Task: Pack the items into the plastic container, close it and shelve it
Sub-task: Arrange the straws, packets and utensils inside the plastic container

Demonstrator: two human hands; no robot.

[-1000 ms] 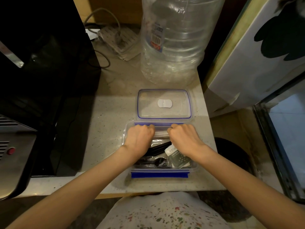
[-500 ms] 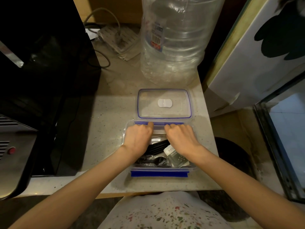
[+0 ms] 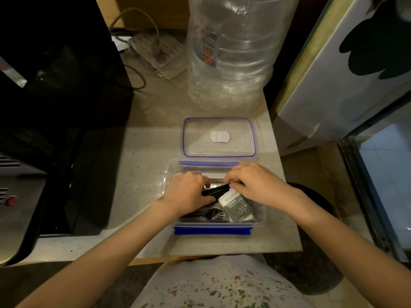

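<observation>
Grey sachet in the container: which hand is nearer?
Right. The right hand sits right over the grey sachet's upper corner, apparently touching it. The left hand is further left, on the black item across the container.

A pale speckled stone surface point(image 3: 142, 156) runs between a large black appliance point(image 3: 55, 107) on the left and a white cabinet panel point(image 3: 333, 90) with a dark leaf-shaped print on the right. A big clear water jug point(image 3: 231, 52) stands at the back beside a power strip point(image 3: 155, 50) with cables. The light is dim and warm. Dark floor point(image 3: 311, 274) shows below.
</observation>
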